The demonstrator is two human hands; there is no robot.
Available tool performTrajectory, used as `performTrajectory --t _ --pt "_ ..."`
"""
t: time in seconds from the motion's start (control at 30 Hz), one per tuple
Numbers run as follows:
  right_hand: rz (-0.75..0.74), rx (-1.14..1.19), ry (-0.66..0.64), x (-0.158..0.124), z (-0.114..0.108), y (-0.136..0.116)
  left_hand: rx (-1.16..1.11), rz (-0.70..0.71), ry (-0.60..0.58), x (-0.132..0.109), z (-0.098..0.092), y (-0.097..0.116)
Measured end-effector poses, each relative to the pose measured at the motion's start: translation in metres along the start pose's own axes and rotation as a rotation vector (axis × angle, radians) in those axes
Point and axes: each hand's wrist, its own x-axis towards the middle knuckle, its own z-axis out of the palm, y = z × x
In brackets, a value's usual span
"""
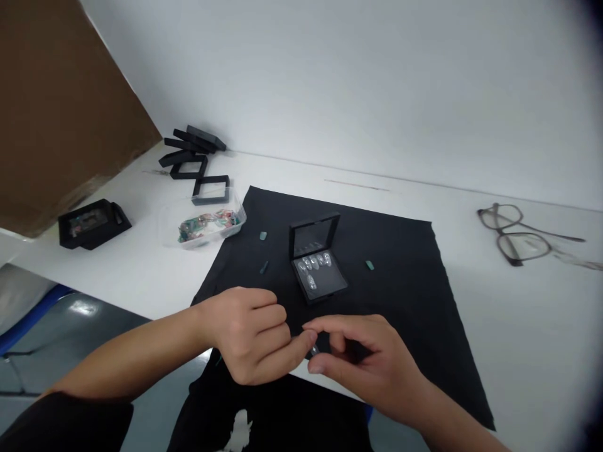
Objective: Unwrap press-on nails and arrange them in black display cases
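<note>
My left hand (257, 336) is closed, its index fingertip against a small shiny silver press-on nail (315, 350). The left thumb is hidden beneath. Thumb and index finger of my right hand (365, 358) pinch around the same nail and meet the left fingertip. Just beyond the hands, a black case (336, 282) stands with its windowed lid up. Silver press-on nails (315, 262) lie in it, several in a row along the hinge side and one below at the left. Greenish pieces (370, 265) lie beside the case on a black cloth (400, 245).
A clear plastic tub (240, 220) of wrapped pieces stands at the cloth's left edge. Black frames (211, 190) and cases pile up behind it. Another black case stack (97, 223) sits farther left. Eyeglasses (522, 246) lie on the right of the white table (532, 326).
</note>
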Motion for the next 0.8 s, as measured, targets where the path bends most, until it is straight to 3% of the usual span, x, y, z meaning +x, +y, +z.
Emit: performTrajectory --t 0.23,0.4,0.53,0.67,0.8 --pt "0.215 0.256 -0.185 -0.007 -0.029 0.008 -0.083 -0.012 0.104 0.017 0.023 -0.005" --pt "0.164 -0.083 -0.126 0.020 -0.056 0.020 -0.204 -0.217 0.213 0.000 0.036 -0.017" --pt "0.144 -0.284 -0.051 0.044 -0.062 0.040 -0.235 -0.373 0.228 -0.012 0.034 -0.023" --pt "0.119 -0.438 -0.126 0.048 -0.055 0.053 -0.273 -0.362 0.207 -0.011 0.037 -0.020" --pt "0.116 -0.512 -0.084 0.047 -0.050 0.059 -0.308 -0.331 0.119 -0.009 0.043 -0.015"
